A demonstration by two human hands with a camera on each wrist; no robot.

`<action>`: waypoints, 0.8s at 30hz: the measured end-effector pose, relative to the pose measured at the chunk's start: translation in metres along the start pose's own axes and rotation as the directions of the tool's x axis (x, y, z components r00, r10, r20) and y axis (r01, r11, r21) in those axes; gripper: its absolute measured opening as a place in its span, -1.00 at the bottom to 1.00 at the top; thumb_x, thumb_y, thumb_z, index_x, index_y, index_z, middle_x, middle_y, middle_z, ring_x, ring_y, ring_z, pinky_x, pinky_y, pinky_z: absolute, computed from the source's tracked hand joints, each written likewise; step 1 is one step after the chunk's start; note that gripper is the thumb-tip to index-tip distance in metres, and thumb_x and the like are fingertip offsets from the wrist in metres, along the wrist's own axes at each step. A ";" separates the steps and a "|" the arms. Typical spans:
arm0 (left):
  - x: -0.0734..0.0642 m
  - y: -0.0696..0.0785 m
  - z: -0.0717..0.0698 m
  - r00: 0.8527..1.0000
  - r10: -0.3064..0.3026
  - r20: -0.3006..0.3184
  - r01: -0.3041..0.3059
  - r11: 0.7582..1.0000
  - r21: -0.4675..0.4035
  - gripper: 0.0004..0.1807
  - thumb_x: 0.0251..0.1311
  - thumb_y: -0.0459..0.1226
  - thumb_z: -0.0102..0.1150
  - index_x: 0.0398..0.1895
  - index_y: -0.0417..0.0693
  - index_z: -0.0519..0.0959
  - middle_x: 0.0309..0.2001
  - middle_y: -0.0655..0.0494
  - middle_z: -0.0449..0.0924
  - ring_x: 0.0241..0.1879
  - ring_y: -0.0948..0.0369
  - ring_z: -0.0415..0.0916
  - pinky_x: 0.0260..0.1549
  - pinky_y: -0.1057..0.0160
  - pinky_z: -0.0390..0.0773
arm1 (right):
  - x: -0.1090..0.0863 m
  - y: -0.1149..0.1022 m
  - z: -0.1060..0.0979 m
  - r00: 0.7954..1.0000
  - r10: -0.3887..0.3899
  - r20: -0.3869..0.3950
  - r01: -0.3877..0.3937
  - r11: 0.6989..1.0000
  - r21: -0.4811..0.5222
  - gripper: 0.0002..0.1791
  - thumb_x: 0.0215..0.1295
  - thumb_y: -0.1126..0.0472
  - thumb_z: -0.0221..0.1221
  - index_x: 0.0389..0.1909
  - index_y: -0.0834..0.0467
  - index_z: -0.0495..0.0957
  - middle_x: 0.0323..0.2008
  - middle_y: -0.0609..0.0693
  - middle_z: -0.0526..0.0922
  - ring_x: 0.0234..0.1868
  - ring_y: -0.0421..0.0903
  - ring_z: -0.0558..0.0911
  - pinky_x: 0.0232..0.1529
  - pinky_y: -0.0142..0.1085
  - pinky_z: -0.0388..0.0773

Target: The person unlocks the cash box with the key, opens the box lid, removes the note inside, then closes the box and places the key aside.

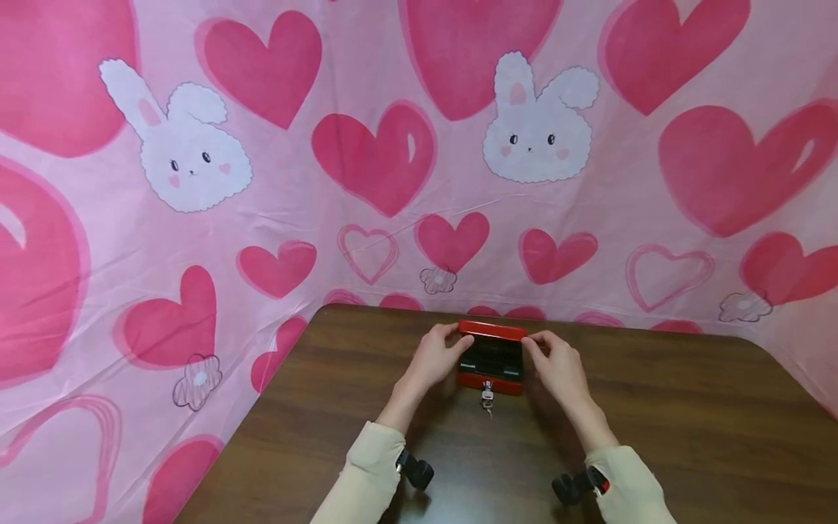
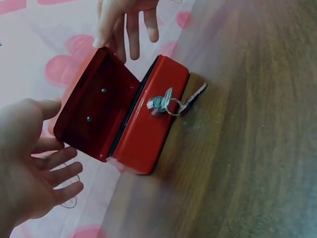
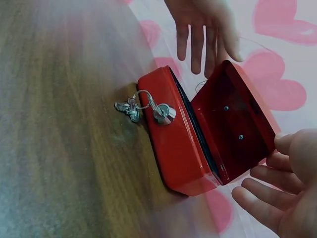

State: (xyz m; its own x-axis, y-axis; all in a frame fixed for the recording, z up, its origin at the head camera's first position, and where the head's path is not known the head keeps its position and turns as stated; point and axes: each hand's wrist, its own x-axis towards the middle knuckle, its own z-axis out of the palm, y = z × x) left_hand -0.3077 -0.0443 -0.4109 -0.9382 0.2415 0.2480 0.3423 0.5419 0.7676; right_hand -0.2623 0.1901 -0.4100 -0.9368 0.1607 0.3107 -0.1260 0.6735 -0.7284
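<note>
A small red cash box (image 1: 507,386) lies on the table with its lid (image 2: 94,106) raised. Its inside looks black (image 1: 492,355) in the head view. At the lid's left corner, my left hand (image 1: 435,358) pinches the edge between thumb and index finger; the other fingers (image 2: 64,174) stay loose. My right hand (image 1: 561,366) pinches the opposite corner likewise, as the right wrist view shows by its thumb (image 3: 284,143). From the front lock (image 3: 164,114) hangs a ring with keys (image 2: 193,98), one key sitting in the lock.
The brown wooden table (image 1: 687,422) extends around the box on both sides. Behind and to the left hangs a pink cloth (image 1: 366,65) with hearts and rabbit faces. Each wrist carries a black camera mount (image 1: 417,470) by the cream sleeve (image 1: 366,473).
</note>
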 end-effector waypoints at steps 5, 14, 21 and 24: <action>0.004 0.002 0.001 1.000 0.020 0.011 -0.019 0.999 -0.028 -0.32 0.33 0.07 0.15 0.33 -0.21 0.45 0.15 -0.13 0.50 0.18 -0.03 0.47 0.28 -0.03 0.40 | 0.007 -0.001 0.002 0.998 -0.005 -0.059 0.004 1.000 -0.022 -0.60 0.46 -0.05 0.09 -0.03 0.20 0.64 -0.18 0.19 0.73 -0.25 0.07 0.65 -0.09 -0.04 0.57; 0.011 0.008 0.001 0.996 -0.017 0.090 0.023 0.998 -0.059 -0.20 0.27 0.17 0.14 0.47 -0.04 0.31 0.36 -0.13 0.40 0.35 -0.07 0.35 0.35 -0.17 0.31 | 0.020 -0.003 0.000 0.993 0.064 -0.098 -0.067 0.997 -0.033 -0.52 0.46 -0.14 0.05 0.02 0.16 0.64 -0.07 0.20 0.73 -0.05 0.17 0.65 -0.03 0.08 0.54; 0.014 0.009 0.004 0.995 -0.045 0.085 0.052 0.995 -0.084 -0.17 0.27 0.17 0.15 0.55 0.15 0.17 0.45 -0.02 0.33 0.44 -0.02 0.27 0.36 -0.24 0.25 | 0.030 -0.008 -0.004 0.994 0.101 -0.046 -0.103 0.994 -0.047 -0.43 0.45 -0.22 0.00 0.01 0.20 0.63 -0.09 0.24 0.71 -0.19 0.14 0.61 -0.14 0.02 0.55; 0.014 0.006 0.006 0.993 -0.076 0.085 0.084 0.991 -0.102 -0.19 0.27 0.17 0.15 0.54 0.18 0.18 0.47 0.04 0.31 0.46 0.00 0.25 0.37 -0.25 0.22 | 0.032 -0.008 -0.004 0.993 0.118 -0.013 -0.118 0.993 -0.017 -0.41 0.46 -0.24 -0.02 0.04 0.21 0.60 -0.12 0.24 0.69 -0.34 0.05 0.63 -0.25 -0.12 0.57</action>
State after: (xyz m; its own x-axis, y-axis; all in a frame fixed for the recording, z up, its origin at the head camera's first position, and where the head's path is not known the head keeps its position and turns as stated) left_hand -0.3180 -0.0325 -0.4063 -0.9536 0.2675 0.1379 0.2551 0.4754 0.8420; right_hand -0.2899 0.1931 -0.3915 -0.9408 0.2486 0.2302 -0.0086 0.6618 -0.7496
